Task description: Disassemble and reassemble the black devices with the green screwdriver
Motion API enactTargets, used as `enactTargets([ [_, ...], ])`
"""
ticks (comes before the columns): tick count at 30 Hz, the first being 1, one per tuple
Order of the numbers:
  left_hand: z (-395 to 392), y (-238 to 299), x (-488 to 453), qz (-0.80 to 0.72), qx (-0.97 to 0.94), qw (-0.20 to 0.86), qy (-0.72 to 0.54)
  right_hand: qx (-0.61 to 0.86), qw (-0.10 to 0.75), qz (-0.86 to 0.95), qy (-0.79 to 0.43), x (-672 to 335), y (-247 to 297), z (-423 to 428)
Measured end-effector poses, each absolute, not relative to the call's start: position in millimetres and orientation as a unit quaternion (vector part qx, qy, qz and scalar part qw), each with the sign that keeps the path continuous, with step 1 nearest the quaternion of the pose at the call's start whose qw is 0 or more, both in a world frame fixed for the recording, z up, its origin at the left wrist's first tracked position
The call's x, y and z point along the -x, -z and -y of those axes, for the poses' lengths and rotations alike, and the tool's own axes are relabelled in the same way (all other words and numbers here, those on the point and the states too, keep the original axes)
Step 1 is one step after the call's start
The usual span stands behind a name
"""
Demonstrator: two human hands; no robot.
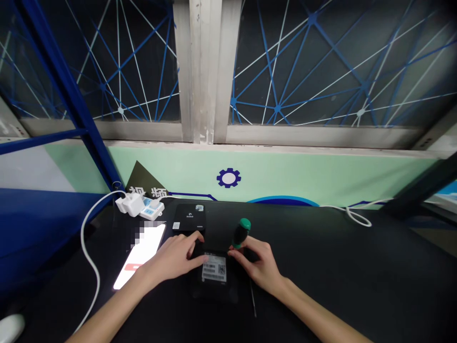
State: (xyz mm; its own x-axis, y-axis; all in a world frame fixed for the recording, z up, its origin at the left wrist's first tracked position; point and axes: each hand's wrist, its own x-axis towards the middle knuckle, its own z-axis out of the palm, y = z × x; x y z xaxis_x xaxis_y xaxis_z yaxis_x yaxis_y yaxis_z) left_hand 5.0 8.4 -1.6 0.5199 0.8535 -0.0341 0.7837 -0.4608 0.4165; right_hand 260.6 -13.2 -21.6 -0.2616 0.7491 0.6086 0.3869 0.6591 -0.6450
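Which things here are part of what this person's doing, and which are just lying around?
Seemingly in use:
- green-and-black screwdriver, held in the right hand
- labelled black device, touched by the left hand

Seemingly just lying about:
- bright phone-like screen
- power strip
- flat black box
- white cable on the left

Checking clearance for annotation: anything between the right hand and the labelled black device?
Nothing visible: the right hand, gripping the green-and-black tool, is at the upper-right corner of the device. The thin rod lies to its right, outside that gap. The tool's tip can't be made out.
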Motion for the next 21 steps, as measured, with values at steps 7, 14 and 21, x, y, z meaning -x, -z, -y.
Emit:
enactTargets([
  [7,-6.8,0.3,-5.7,-0.489,-0.844,0.200,-0.093,0.380,0.492,0.757,-0.201,-260.0,28.0,10.7],
  [14,-5.4,-1.0,-4.7,-0.485,-0.852,0.177,-0.090,0.389,0.499,0.745,-0.211,-257.6,25.8,11.1],
  [21,-3.9,-1.2,-5.0,-0.483,-0.855,0.161,-0.095,0.356,0.474,0.775,-0.217,-259.3,20.9,16.3],
])
